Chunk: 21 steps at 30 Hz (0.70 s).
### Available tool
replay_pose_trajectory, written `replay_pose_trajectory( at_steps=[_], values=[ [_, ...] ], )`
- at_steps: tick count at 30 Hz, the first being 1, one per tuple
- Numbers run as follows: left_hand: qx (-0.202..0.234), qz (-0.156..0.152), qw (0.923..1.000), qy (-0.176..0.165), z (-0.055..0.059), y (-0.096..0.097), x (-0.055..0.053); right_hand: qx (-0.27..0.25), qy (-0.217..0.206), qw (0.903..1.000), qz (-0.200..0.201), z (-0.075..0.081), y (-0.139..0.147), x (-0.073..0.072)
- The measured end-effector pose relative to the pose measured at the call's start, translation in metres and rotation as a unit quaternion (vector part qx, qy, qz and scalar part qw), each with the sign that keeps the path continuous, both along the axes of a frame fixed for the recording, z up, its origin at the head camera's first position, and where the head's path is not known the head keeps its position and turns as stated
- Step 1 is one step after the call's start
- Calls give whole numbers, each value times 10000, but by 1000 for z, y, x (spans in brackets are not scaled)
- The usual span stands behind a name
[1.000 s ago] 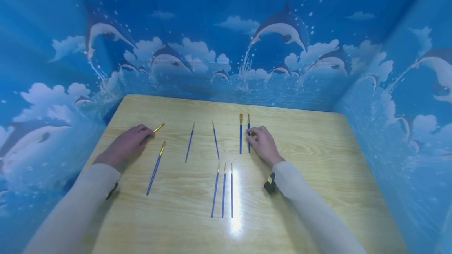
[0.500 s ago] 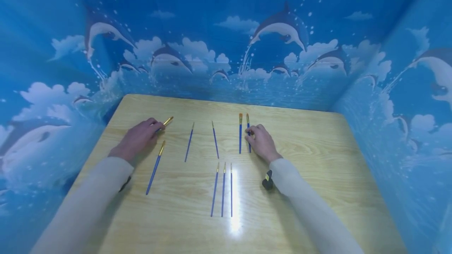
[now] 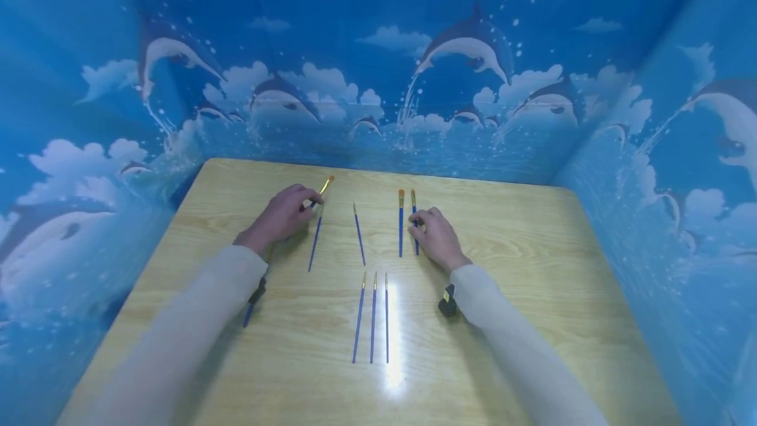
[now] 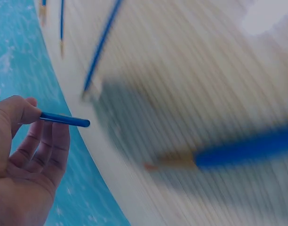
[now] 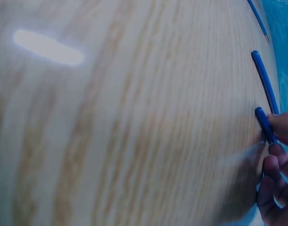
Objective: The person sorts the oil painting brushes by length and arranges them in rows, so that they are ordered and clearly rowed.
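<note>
A blue-and-gold paintbrush [image 3: 324, 189], pinched, slants left of the middle of the table [image 3: 520, 235]; a second paintbrush [image 3: 414, 204], also pinched, points toward the table's far edge.

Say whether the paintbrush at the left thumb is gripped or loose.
Gripped: the left hand pinches the paintbrush; in the left wrist view, its blue handle end juts from the grip.

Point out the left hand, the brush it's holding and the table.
Left hand [image 3: 280, 214]: head view, on its back.
Held brush [image 4: 65, 119]: left wrist view, blue handle.
Table [image 3: 508, 242]: head view, bare top.
</note>
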<state>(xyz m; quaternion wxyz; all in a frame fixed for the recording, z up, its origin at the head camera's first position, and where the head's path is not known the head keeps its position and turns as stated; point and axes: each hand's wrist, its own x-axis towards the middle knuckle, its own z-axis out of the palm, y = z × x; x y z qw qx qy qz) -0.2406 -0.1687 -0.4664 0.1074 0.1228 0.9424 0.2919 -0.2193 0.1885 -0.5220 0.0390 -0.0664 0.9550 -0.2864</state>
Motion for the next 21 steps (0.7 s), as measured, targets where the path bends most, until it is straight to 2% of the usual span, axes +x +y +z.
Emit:
replay_pose_trajectory(
  at_steps=[8, 17, 21],
  values=[
    [456, -44, 9989, 55, -7, 46, -5, 51, 56, 10000, 65, -1, -2, -2],
    [839, 250, 9951, -449, -25, 100, -6, 54, 31, 10000, 58, -1, 0, 1],
    [941, 285, 9944, -400, -33, 119, -5, 76, 34, 10000, 54, 0, 1, 0]
  ],
)
